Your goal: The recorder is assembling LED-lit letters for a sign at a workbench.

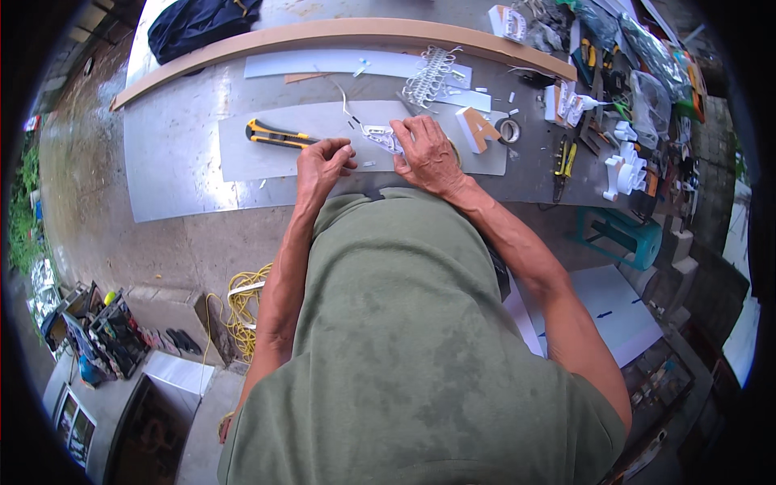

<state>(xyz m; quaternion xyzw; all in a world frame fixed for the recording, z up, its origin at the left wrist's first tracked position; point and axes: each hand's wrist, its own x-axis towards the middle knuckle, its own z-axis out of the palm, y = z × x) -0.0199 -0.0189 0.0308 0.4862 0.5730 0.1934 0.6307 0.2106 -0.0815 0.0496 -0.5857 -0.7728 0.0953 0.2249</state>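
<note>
My right hand [430, 155] holds a small white letter-shaped piece [382, 138] down on the sheet, its fingers bent over the piece's right end. A thin white wire [346, 101] runs up from that piece. Just left of it, the fingertips of my left hand [323, 166] are pinched together; whatever they may hold is too small to make out. Close beyond the left hand lies a yellow and black utility knife [279, 135]. An orange-faced letter A with white sides [477, 130] stands right of my right hand, beside a roll of tape [509, 131].
A pale sheet [242, 153] lies on the metal table [166, 178]. Wired white modules [431, 77] are heaped beyond my hands. A long brown strip [339, 31] crosses the far side. Pliers [565, 158], white letters [625, 171] and bags crowd the right. A teal stool [618, 237] stands below.
</note>
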